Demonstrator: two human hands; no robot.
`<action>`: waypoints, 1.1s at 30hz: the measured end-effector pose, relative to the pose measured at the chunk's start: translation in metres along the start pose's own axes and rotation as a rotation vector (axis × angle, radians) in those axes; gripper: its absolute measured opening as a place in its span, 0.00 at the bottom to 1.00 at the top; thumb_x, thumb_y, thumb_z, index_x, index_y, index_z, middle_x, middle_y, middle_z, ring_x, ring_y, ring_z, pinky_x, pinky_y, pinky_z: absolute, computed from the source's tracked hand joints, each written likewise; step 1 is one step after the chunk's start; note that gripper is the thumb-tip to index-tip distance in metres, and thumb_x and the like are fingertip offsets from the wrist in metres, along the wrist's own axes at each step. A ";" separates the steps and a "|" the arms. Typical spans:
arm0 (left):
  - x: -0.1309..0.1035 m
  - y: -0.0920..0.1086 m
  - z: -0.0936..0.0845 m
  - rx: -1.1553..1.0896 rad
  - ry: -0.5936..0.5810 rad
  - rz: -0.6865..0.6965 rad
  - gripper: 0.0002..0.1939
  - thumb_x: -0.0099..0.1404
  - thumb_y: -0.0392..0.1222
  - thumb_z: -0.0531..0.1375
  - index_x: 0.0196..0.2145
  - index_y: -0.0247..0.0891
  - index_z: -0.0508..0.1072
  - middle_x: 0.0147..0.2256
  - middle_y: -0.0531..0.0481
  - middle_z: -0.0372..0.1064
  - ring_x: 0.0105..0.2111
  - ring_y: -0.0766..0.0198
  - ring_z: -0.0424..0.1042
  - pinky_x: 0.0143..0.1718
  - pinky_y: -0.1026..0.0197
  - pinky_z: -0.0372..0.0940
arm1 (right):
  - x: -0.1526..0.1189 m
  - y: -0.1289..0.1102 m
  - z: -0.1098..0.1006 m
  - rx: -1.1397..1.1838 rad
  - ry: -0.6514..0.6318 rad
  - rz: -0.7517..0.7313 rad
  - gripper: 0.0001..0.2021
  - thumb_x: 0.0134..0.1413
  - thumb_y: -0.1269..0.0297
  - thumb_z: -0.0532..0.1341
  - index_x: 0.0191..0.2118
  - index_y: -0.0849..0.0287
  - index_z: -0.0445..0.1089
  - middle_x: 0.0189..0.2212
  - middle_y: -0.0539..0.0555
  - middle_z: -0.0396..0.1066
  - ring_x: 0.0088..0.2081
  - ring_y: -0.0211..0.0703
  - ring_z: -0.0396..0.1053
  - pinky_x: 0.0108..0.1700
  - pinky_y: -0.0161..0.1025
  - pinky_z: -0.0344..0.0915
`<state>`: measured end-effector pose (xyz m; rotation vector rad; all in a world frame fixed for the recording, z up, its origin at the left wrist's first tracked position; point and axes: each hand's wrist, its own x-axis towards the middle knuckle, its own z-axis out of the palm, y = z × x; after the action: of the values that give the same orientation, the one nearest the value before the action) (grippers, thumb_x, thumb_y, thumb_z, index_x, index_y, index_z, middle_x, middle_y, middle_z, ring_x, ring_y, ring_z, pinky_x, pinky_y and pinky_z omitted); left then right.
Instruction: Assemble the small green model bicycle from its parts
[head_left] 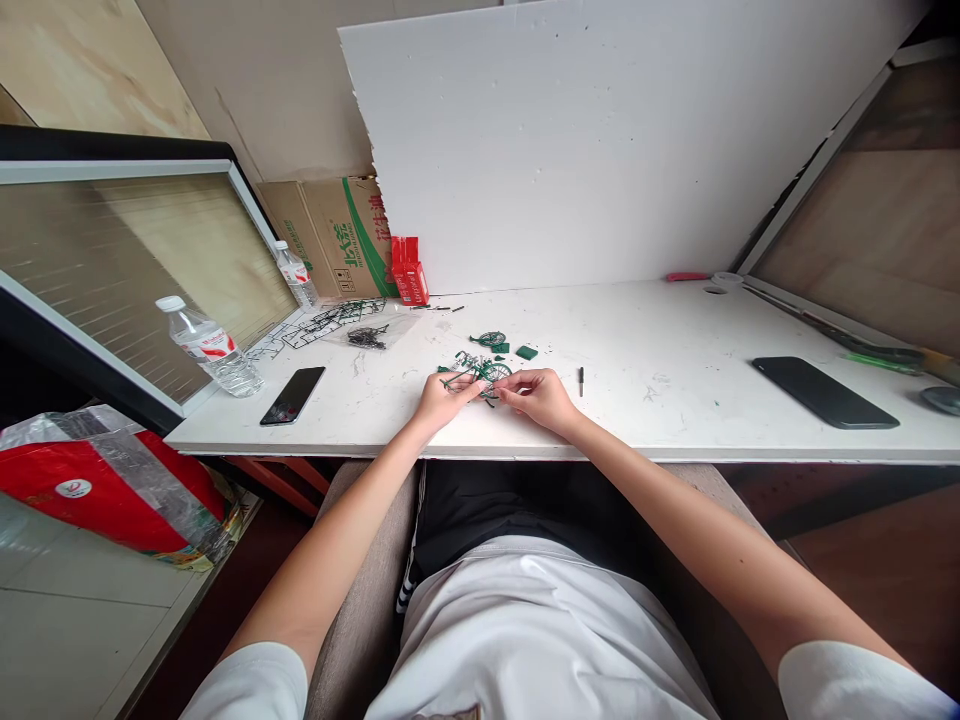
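Observation:
A small green model bicycle [480, 373] lies near the front edge of the white table [675, 350]. My left hand [441, 398] pinches its left end and my right hand [538, 396] pinches its right end at a wheel. Just behind it lie a loose green wheel [491, 339] and a small green block [526, 352]. A short dark screwdriver bit [580, 379] rests to the right of my right hand.
A black phone [292, 394] and a water bottle [211, 347] sit at the left, with plastic part frames [322, 322], a second bottle [296, 273] and a red box [409, 270] behind. Another black phone [823, 391] lies at the right. A red bag [97, 490] sits low left.

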<state>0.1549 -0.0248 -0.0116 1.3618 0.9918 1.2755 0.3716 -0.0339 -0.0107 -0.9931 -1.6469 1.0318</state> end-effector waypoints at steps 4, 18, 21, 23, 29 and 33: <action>0.000 0.000 0.000 -0.002 -0.001 0.003 0.26 0.47 0.57 0.81 0.33 0.34 0.81 0.36 0.42 0.82 0.35 0.51 0.82 0.44 0.49 0.79 | 0.000 0.001 0.000 -0.023 0.009 -0.039 0.18 0.55 0.46 0.74 0.39 0.58 0.85 0.38 0.60 0.85 0.33 0.49 0.78 0.34 0.43 0.75; 0.001 -0.002 -0.002 0.017 -0.008 0.010 0.27 0.50 0.60 0.79 0.34 0.33 0.82 0.37 0.40 0.82 0.35 0.51 0.83 0.43 0.49 0.79 | 0.000 0.000 0.000 -0.039 0.010 -0.058 0.18 0.56 0.47 0.73 0.40 0.58 0.86 0.39 0.60 0.85 0.36 0.51 0.80 0.36 0.44 0.77; 0.002 -0.004 -0.003 0.026 -0.018 0.012 0.27 0.52 0.59 0.78 0.35 0.33 0.82 0.38 0.40 0.82 0.35 0.51 0.83 0.43 0.50 0.79 | -0.001 -0.002 0.000 -0.026 0.003 -0.056 0.18 0.57 0.47 0.73 0.41 0.58 0.86 0.40 0.60 0.84 0.38 0.52 0.80 0.34 0.42 0.77; 0.003 -0.006 -0.004 0.030 -0.030 0.012 0.26 0.53 0.59 0.78 0.36 0.33 0.82 0.38 0.40 0.83 0.35 0.52 0.83 0.44 0.51 0.79 | -0.001 -0.003 0.000 -0.011 -0.004 -0.054 0.17 0.57 0.48 0.73 0.41 0.58 0.86 0.40 0.59 0.84 0.38 0.51 0.80 0.32 0.40 0.77; 0.004 -0.008 -0.005 0.034 -0.024 0.011 0.27 0.52 0.59 0.78 0.36 0.32 0.82 0.38 0.41 0.82 0.35 0.52 0.83 0.43 0.51 0.79 | -0.001 -0.005 0.001 0.003 -0.008 -0.053 0.15 0.57 0.50 0.72 0.39 0.57 0.85 0.39 0.58 0.83 0.38 0.50 0.79 0.30 0.39 0.77; 0.004 -0.008 -0.005 0.038 -0.029 0.016 0.27 0.52 0.59 0.78 0.35 0.33 0.82 0.37 0.41 0.82 0.35 0.52 0.83 0.43 0.52 0.79 | -0.001 -0.004 0.000 0.001 -0.018 -0.052 0.15 0.57 0.49 0.72 0.39 0.57 0.85 0.39 0.58 0.83 0.38 0.50 0.79 0.30 0.39 0.77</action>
<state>0.1510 -0.0190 -0.0186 1.4160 0.9917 1.2512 0.3708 -0.0358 -0.0074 -0.9381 -1.6783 1.0087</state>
